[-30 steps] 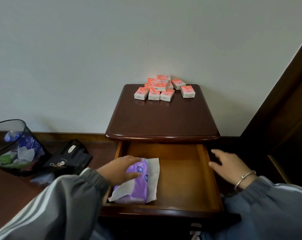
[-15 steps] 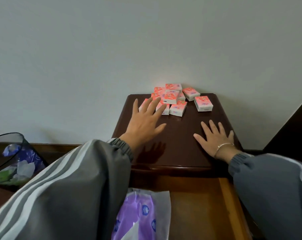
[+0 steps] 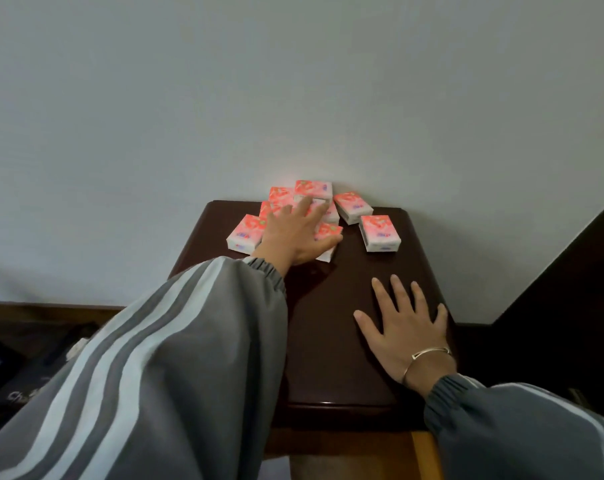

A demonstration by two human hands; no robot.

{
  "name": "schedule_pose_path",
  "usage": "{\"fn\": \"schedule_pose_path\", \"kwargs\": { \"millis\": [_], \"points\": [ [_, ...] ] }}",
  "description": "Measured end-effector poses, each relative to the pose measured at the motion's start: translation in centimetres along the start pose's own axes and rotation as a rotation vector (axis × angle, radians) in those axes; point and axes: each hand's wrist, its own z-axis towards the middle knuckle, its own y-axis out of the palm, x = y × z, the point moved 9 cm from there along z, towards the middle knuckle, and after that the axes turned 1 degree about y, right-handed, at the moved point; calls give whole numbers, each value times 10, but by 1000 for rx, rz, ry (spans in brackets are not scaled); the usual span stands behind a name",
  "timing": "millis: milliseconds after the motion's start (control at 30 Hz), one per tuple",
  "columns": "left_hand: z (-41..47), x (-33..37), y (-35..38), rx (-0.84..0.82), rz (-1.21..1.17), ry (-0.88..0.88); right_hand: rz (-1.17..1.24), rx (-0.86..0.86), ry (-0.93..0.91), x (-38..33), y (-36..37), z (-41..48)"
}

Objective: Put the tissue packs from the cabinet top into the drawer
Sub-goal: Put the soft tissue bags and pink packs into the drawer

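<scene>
— Can you read anything on those tissue packs (image 3: 314,189)?

— Not from here. Pink and white wrappers, each with a small blue mark, too small to make out. The only letters I can catch are on the black bag (image 3: 20,393) on the floor, well out to the left of the left hand (image 3: 293,233): pale print starting "Ch", and the striped sleeve (image 3: 148,368) covers the rest.

— What are the hands doing?

— The left hand lies over the heap, fingers spread and fairly straight, fingertips on the upper packs, thumb along the front one. It rests on them and has nothing pinched. The right hand (image 3: 402,336) is flat, fingers splayed, palm down on the cabinet top (image 3: 328,358), with a thin bracelet (image 3: 428,353) at the wrist.

— And where are the packs?

— All on the cabinet top. Most sit under and around the left hand, against the wall. A lone pack (image 3: 380,233) sits just right of its thumb, apart from the heap and beyond the right hand's fingertips. A strip of the drawer (image 3: 427,455) shows below the right forearm.

— Any change?

— Half a second ago the left fingertips only reached the front packs; now the hand covers the heap. The right hand has stayed planted. A second ago both hands were down at the drawer.
</scene>
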Motion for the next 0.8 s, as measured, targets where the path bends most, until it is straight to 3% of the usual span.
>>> {"fn": "schedule_pose_path", "kwargs": {
  "millis": [467,800],
  "points": [
    [-83,21,-20,-94,-91,160,39,-1,7,1,-3,0],
    [-141,19,-23,-143,-127,131,33,-6,20,0,-5,0]
  ]
}}
